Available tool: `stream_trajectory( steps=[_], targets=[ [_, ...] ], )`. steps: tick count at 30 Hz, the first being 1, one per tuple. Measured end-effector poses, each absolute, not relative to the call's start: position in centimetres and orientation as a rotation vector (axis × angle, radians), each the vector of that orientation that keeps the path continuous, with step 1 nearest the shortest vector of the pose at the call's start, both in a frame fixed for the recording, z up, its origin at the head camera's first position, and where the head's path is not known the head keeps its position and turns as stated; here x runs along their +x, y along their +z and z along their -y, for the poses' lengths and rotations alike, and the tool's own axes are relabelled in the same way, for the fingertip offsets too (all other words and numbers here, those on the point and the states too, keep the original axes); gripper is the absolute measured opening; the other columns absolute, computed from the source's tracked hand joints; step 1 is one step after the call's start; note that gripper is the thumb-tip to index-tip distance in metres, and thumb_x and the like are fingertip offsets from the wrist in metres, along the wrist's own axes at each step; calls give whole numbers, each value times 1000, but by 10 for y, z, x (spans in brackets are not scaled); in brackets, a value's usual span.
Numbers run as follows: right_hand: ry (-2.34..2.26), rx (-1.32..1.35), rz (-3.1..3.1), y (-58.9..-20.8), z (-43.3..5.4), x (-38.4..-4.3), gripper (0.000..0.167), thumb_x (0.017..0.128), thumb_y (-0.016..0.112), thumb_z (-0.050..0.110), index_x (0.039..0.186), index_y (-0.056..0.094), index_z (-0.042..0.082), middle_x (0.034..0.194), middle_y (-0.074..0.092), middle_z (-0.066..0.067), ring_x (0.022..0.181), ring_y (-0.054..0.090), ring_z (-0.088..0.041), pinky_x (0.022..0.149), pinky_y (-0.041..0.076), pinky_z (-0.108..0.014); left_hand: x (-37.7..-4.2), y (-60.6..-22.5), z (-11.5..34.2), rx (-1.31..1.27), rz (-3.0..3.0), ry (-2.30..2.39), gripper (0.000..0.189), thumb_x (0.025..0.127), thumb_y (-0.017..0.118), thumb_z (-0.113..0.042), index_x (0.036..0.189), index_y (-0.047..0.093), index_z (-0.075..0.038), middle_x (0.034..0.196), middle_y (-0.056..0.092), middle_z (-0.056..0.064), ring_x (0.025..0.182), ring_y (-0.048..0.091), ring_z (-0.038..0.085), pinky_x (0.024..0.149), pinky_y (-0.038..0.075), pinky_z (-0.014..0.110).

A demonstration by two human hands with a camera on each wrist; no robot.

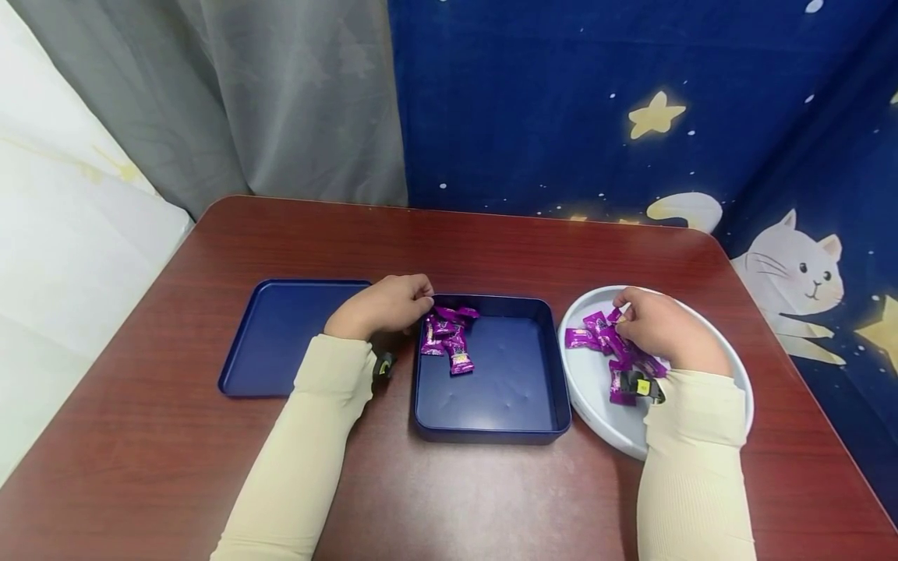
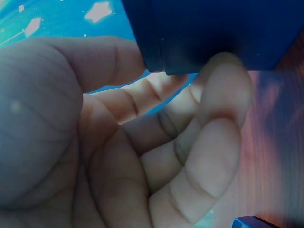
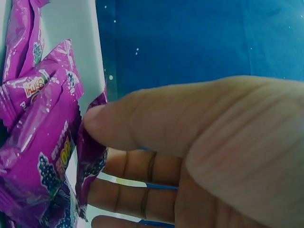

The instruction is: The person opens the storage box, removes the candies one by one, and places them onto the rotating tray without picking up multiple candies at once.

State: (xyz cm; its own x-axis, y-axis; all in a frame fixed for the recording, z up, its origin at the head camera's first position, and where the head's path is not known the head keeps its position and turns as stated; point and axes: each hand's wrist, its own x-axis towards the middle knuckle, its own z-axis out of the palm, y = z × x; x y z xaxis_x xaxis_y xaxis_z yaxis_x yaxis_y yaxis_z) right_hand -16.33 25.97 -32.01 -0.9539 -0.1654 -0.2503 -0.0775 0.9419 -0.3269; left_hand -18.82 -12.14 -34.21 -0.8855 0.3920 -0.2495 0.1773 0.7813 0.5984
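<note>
My left hand (image 1: 382, 306) grips the far left corner of a dark blue rectangular box (image 1: 515, 389), thumb on the rim. In the left wrist view, its fingertips lie against the outer wall of the box (image 2: 218, 28). Several purple-wrapped candies (image 1: 459, 354) lie in the far left part of the box. Over a round white tray (image 1: 596, 409) on the right, my right hand (image 1: 662, 331) pinches one purple candy (image 3: 90, 164) between thumb and fingers. More candies (image 3: 40, 142) with grape pictures on their wrappers are heaped beside it on the tray.
A flat blue lid (image 1: 277, 339) lies on the brown table (image 1: 175, 436), left of the box and partly behind the left hand. The tray stands right against the box's right side. Grey and star-printed blue curtains (image 1: 533, 109) hang behind the table.
</note>
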Motion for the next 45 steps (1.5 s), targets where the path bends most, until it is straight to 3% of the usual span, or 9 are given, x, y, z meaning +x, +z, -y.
stream_trajectory(
  steps=[8, 20, 29, 45],
  targets=[
    [-461, -204, -2799, -323, -259, -164, 37, 89, 64, 8, 123, 57, -5, 85, 62, -12, 76, 59, -25, 73, 49, -44, -188, -340, 121, 454, -2604, 821, 16, 103, 48, -20, 111, 57, -9, 82, 60, 7, 70, 61, 19, 69, 47, 36],
    [-459, -192, -2782, -320, -258, -164, 39, 88, 66, 8, 123, 57, -6, 91, 64, -16, 80, 61, -29, 77, 51, -49, -186, -337, 121, 453, -2602, 812, 17, 104, 47, -19, 112, 57, -9, 76, 59, 7, 68, 60, 20, 67, 46, 35],
    [-425, -173, -2801, -315, -256, -161, 45, 90, 67, 10, 129, 54, -7, 116, 59, -31, 104, 59, -45, 91, 46, -61, -187, -338, 123, 473, -2609, 809, 18, 104, 47, -19, 114, 58, -8, 79, 59, 7, 68, 60, 19, 67, 46, 35],
    [-433, -139, -2796, -308, -250, -158, 51, 92, 68, 17, 135, 51, -3, 127, 55, -32, 115, 54, -49, 94, 42, -64, -186, -337, 123, 463, -2614, 797, 18, 104, 48, -20, 114, 59, -10, 79, 60, 7, 68, 60, 19, 68, 47, 36]
  ],
)
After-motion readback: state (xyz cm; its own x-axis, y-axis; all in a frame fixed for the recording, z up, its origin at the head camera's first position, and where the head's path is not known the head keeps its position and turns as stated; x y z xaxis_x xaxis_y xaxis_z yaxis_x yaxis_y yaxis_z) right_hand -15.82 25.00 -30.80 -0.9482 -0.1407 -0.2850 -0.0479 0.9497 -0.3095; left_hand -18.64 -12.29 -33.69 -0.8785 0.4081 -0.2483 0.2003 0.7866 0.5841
